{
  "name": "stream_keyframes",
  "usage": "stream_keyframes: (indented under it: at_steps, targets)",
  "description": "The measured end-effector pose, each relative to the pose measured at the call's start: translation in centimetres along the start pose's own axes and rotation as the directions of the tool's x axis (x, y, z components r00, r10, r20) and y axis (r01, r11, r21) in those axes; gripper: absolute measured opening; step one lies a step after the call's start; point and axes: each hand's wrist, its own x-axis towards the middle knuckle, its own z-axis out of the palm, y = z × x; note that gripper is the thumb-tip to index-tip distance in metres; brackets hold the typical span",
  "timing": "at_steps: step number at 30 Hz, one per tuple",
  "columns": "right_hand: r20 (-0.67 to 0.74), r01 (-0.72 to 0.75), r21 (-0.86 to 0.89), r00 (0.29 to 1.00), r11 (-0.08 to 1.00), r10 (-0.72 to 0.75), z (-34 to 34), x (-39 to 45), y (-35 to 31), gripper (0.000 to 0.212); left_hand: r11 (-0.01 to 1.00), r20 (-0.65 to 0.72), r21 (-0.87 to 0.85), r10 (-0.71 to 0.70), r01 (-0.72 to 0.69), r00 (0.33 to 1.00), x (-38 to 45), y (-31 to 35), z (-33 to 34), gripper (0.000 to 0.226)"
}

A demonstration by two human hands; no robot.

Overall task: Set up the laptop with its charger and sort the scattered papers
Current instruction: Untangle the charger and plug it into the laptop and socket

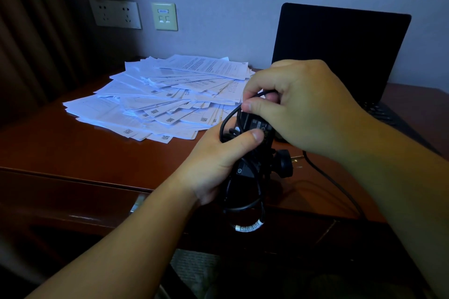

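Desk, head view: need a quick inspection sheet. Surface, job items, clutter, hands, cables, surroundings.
Surface: dark red-brown wooden desk, glossy.
Job's things: laptop open at the back right, screen dark; charger brick held above the desk's front edge; papers spread in a loose overlapping fan at the centre left, unsorted.
Clutter: nothing seen beyond the papers.
Grippers: left hand grips the charger brick and its coiled cord; right hand pinches a loop of cord above the brick.
Cables: black cord bundled around the brick, with a white tag; plug hangs free, unplugged.
Surroundings: double wall socket and data port plate behind the papers; curtain at left.
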Motion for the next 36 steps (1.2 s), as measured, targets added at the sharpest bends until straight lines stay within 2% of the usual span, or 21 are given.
stream_keyframes:
  at_steps: [6,8,11,13,16,20,27,30,32,36]
  targets:
    - [0.009,-0.006,-0.11,1.0,0.994,0.007,0.2,0.6,0.1,0.007,1.0,0.061,0.015,-0.014,0.013,0.998,-0.1,-0.3,-0.2,0.038]
    - [0.033,-0.016,-0.09,0.999,0.996,0.019,0.3,0.8,0.2,0.006,1.0,0.083,0.011,-0.005,0.004,0.997,-0.1,-0.3,-0.3,0.043]
    - [0.091,-0.113,0.029,0.99,0.993,0.11,0.4,1.1,0.3,0.007,1.0,0.12,0.012,0.012,-0.014,0.993,-0.1,-0.1,-0.4,0.05]
    - [0.162,-0.205,0.181,0.971,0.962,0.177,0.1,1.3,0.4,0.008,1.0,0.139,0.026,0.011,-0.014,0.99,-0.1,-0.1,-0.5,0.052]
    - [0.282,-0.331,0.414,0.932,0.848,0.226,-0.3,1.6,0.7,0.006,0.999,0.195,0.032,0.019,-0.026,0.981,-0.2,0.0,-0.6,0.077]
    - [0.367,-0.461,0.54,0.882,0.704,0.296,-0.1,1.9,1.9,0.009,0.997,0.283,0.053,0.045,-0.062,0.958,-0.3,0.4,-0.2,0.091]
    - [0.38,-0.525,0.495,0.847,0.692,0.371,1.0,2.0,3.4,0.009,0.992,0.257,0.122,0.001,-0.034,0.966,-0.5,1.0,0.2,0.086]
    - [0.391,-0.54,0.495,0.838,0.681,0.38,1.3,1.8,4.0,0.011,0.991,0.254,0.123,0.013,-0.046,0.967,-0.4,0.9,-0.1,0.104]
    - [0.337,-0.53,0.46,0.846,0.713,0.412,1.7,1.6,4.5,0.013,0.997,0.188,0.082,-0.016,0.001,0.982,-0.3,0.6,-0.7,0.123]
    - [0.173,-0.498,0.292,0.867,0.816,0.467,2.5,1.3,5.6,0.015,0.999,0.103,-0.048,0.015,-0.01,0.995,-0.7,0.3,-0.6,0.108]
